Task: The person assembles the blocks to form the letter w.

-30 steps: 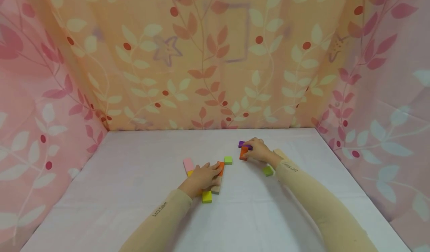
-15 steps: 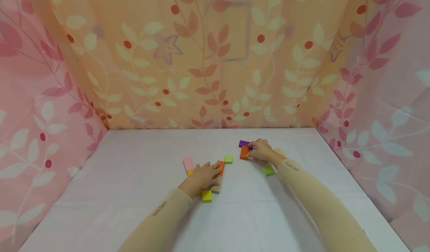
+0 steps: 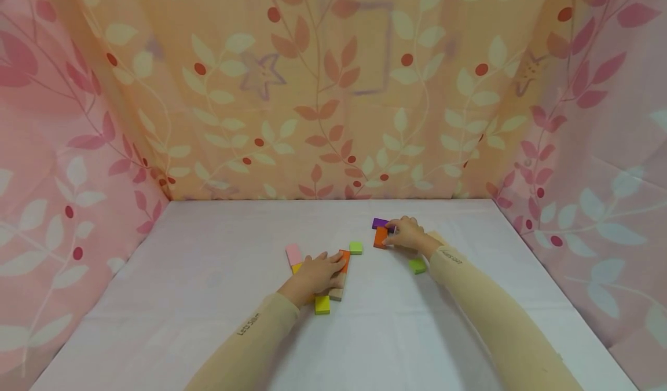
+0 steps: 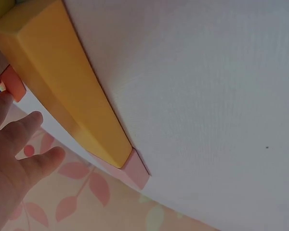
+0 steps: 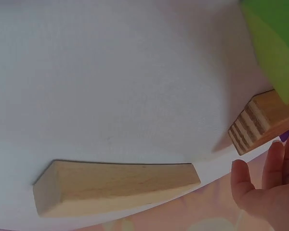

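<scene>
My left hand (image 3: 319,274) rests over a cluster of small blocks, its fingers loosely spread across the right-hand row. That row has an orange block (image 3: 345,255) at its far end and a wooden block (image 3: 336,294) at the near end. A long yellow-orange block (image 4: 82,91) and a pink block (image 4: 136,171) form the left row. Farther right, my right hand (image 3: 409,233) curves thumb and index finger about the right side of another orange block (image 3: 381,237), which abuts a purple block (image 3: 380,223). A block with a striped end (image 5: 253,125) lies near these fingers.
A light-green square block (image 3: 356,248) sits between the hands, beside the left cluster's far end. Nearest me is a yellow block (image 3: 322,305). Around the right wrist are a green block (image 3: 417,265) and a pale wooden block (image 5: 120,187). A floral curtain (image 3: 323,90) encloses the white table.
My right hand has drawn slightly to the right, baring more of the purple and orange blocks. Those blocks and the left hand look unmoved.
</scene>
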Action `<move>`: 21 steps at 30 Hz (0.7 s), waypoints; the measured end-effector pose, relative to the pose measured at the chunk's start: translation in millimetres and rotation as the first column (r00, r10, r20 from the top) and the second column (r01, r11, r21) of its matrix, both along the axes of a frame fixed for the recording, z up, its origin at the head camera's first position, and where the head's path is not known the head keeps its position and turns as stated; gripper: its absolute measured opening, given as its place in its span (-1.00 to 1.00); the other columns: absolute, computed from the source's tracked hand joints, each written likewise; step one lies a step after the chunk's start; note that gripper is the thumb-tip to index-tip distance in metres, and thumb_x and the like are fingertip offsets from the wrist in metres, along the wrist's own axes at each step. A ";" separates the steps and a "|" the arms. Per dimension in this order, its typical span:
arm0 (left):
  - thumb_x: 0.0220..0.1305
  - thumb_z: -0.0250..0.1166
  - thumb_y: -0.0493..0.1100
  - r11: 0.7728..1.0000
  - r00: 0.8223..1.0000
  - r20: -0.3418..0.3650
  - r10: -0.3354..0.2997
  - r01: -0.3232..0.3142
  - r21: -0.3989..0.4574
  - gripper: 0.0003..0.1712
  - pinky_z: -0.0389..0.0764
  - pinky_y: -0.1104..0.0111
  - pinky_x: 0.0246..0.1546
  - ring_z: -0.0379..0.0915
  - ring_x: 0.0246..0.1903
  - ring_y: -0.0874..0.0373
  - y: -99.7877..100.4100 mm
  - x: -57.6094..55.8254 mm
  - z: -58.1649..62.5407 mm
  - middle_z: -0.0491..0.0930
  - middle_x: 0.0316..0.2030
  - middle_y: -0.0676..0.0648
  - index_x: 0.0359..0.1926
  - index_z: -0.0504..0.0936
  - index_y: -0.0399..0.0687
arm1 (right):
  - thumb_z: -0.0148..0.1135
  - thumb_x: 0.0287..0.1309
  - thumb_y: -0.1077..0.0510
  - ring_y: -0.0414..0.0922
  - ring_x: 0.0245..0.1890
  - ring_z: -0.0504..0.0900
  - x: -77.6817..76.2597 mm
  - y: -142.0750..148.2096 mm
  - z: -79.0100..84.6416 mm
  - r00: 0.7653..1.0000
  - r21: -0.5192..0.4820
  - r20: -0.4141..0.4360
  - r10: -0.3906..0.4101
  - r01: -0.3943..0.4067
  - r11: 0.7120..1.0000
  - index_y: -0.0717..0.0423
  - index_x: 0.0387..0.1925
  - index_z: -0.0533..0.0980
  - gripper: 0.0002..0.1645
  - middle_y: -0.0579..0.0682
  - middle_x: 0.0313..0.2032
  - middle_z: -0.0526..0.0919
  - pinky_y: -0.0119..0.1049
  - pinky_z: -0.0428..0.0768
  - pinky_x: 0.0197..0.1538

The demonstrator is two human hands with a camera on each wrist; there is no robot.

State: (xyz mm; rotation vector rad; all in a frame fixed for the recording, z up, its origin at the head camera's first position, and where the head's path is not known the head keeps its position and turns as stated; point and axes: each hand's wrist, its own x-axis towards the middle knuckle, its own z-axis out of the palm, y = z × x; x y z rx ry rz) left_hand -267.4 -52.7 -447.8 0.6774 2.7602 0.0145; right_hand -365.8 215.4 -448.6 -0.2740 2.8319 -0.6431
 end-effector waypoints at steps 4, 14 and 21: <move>0.28 0.12 0.27 1.000 1.000 0.001 -0.002 0.002 -0.010 -0.19 0.15 -0.11 0.32 0.04 0.42 -0.03 0.2 -0.1 0.5 0.10 0.47 0.14 0.48 0.19 0.17 | 0.41 0.08 -0.13 0.16 0.03 0.29 0.2 -0.5 0.9 0.999 -0.010 0.031 0.008 -0.008 1.000 0.11 0.22 0.48 -0.28 0.22 0.01 0.45 0.20 0.27 0.11; 0.29 0.13 0.25 1.000 1.000 0.008 0.014 -0.014 0.004 -0.22 0.13 -0.11 0.32 0.04 0.42 -0.02 -0.5 1.9 1.4 0.11 0.47 0.13 0.47 0.21 0.20 | 0.43 0.03 -0.20 0.18 0.14 0.27 -1.7 -7.0 -2.5 0.997 0.037 0.073 -0.001 -0.002 0.999 0.14 0.28 0.40 -0.13 0.27 0.18 0.39 0.29 0.20 0.20; 0.28 0.14 0.25 1.000 1.000 0.011 0.017 -0.017 0.014 -0.22 0.13 -0.12 0.32 0.04 0.42 -0.02 0.2 2.2 0.9 0.11 0.47 0.14 0.47 0.22 0.20 | 0.56 -0.09 0.03 0.10 0.05 0.34 1.6 -13.1 2.6 0.999 -0.058 0.033 0.038 -0.036 0.998 0.23 0.04 0.42 -0.29 0.15 0.02 0.50 0.08 0.36 0.18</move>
